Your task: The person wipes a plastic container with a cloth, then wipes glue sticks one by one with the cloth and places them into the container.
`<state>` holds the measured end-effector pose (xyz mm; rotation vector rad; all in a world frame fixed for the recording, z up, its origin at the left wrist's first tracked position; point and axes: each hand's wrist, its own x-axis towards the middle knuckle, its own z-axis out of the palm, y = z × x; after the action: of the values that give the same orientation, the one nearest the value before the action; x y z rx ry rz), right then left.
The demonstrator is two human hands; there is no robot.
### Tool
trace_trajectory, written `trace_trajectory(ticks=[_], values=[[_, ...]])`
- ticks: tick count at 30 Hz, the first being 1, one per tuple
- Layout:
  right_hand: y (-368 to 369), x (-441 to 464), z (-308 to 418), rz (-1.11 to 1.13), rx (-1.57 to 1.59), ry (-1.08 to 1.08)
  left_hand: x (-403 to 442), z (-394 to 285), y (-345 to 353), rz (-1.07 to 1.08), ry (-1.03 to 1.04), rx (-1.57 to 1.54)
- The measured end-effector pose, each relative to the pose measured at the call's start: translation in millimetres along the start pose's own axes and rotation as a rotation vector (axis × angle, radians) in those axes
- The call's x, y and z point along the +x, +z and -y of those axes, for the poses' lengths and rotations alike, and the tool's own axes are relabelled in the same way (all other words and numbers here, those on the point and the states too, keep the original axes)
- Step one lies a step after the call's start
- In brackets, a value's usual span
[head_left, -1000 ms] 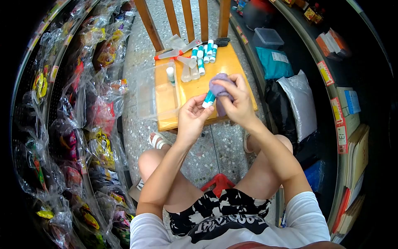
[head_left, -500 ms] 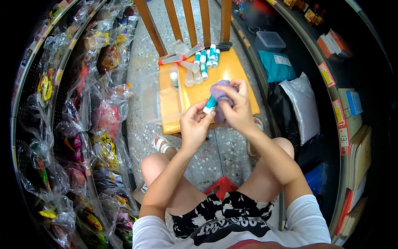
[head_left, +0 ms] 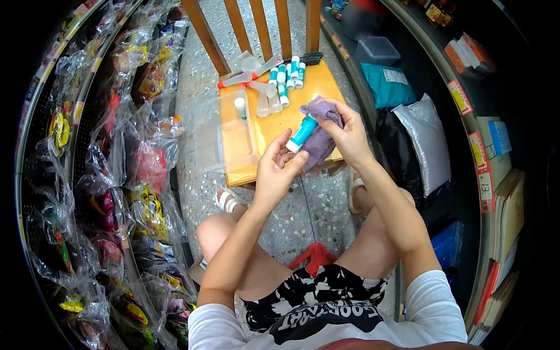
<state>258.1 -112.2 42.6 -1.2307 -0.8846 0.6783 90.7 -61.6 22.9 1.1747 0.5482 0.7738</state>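
Note:
A teal glue stick [head_left: 302,133] with a white end is tilted in front of me above the chair's near edge. My right hand [head_left: 349,129] is closed around its upper part, with a purple cloth [head_left: 318,144] bunched between palm and stick. The cloth hides the stick's far end. Close to the lower white end is my left hand [head_left: 277,168], its thumb and fingers apart; whether a fingertip touches the stick I cannot tell. Several similar glue sticks [head_left: 283,93] stand and lie on the yellow chair seat [head_left: 274,127], beside clear glue bottles [head_left: 263,105] with red caps.
A clear plastic box [head_left: 224,146] overhangs the seat's left side, a white-capped stick [head_left: 240,106] inside. Black brushes [head_left: 312,57] lie by the chair back [head_left: 256,29]. Shelves with bagged goods [head_left: 153,163] line the left; parcels [head_left: 421,140] fill the right shelf.
My left fingers have loosened from the stick's white end. The right hand has turned, and more of the teal stick and the hanging cloth shows. The view has shifted slightly.

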Motion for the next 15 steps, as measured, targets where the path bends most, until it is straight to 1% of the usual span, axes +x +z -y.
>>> trace_trajectory(ticks=[3,5,6,9,13,15], values=[[1,1,5,-0.005,-0.003,-0.016,1,-7,-4,0.026,-0.097,0.046],[2,0,-1,0.02,-0.098,-0.158,2,-6,-7,0.034,-0.13,0.062],[3,3,0,0.034,-0.146,-0.235,3,-7,-7,0.025,-0.115,0.052],[7,-2,8,0.046,-0.551,-0.423,2,-7,-7,-0.006,-0.077,0.036],[17,-10,-7,0.075,-0.526,-0.377,4,-1,-11,-0.042,-0.048,0.041],[19,-12,-4,0.125,-0.6,-0.489,4,2,-13,-0.048,-0.033,0.027]])
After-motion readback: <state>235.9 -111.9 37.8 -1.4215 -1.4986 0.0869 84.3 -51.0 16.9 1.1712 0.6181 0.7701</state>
